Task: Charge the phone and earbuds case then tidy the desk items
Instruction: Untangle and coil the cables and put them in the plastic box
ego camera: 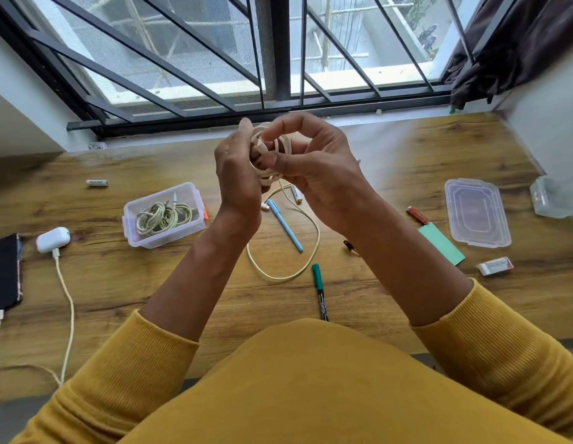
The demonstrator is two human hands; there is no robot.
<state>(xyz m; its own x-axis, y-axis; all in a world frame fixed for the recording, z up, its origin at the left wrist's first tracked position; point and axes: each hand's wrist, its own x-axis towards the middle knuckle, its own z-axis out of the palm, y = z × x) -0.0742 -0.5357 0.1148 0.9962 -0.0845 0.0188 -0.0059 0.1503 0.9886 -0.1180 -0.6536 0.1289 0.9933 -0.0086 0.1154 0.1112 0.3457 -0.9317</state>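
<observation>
Coiling the spare cable above the desk.

My left hand (237, 168) grips the cream charging cable's coil (272, 155) while my right hand (314, 161) pinches a loop to tuck it tight; its tail (314, 232) trails right of the clear plastic box (165, 216), where another coil already lies. Left of that box, the white earbuds case (52, 239) and black phone (4, 274) sit plugged in, out of my way.

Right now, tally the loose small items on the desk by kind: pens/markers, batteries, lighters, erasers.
Pens/markers: 2, blue pen, green marker
Batteries: 2, left battery, centre battery
Lighters: 1, red lighter
Erasers: 1, eraser
Total: 6
</observation>
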